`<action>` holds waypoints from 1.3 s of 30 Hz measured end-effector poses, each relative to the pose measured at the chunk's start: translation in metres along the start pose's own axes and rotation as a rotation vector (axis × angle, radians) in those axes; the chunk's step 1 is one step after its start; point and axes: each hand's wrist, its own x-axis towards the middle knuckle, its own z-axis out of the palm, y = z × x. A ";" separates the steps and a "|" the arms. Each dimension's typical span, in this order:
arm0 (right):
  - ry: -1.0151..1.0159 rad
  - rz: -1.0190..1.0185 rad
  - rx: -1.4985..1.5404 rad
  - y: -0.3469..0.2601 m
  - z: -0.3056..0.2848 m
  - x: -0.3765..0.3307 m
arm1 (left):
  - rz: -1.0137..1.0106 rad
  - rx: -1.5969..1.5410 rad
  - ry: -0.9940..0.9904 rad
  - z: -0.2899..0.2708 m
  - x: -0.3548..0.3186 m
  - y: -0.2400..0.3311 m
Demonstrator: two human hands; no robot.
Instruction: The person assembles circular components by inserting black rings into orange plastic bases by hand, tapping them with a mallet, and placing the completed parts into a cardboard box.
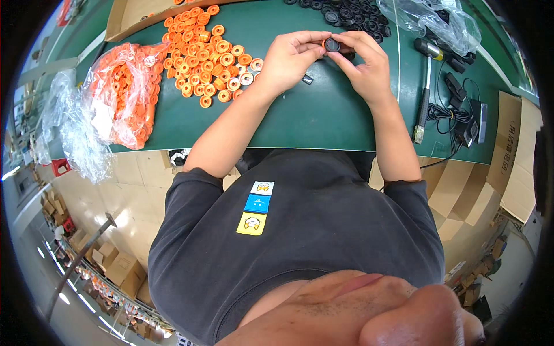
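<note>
Round black part: point(332, 45) pinched between my two hands, over the far middle of the green table point(329, 124).
Left hand: point(297, 60) my fingertips grip the part's left side.
Right hand: point(363, 66) my thumb and fingers grip its right side.
Far edge: a pile of black pieces point(355, 14).
Left: loose orange wheels point(202, 57) beside a clear bag of orange wheels point(124, 92).
Right: a hammer point(425, 95) near coiled black cable point(450, 113).

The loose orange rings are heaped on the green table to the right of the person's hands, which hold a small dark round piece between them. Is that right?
Not quite: the head view shows the loose orange rings heaped on the green table to the left of the left hand and right hand, which do hold a small dark round piece between them.
</note>
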 end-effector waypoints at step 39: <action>0.034 0.398 0.545 0.008 0.015 -0.007 | 0.018 -0.005 0.051 0.003 0.001 0.003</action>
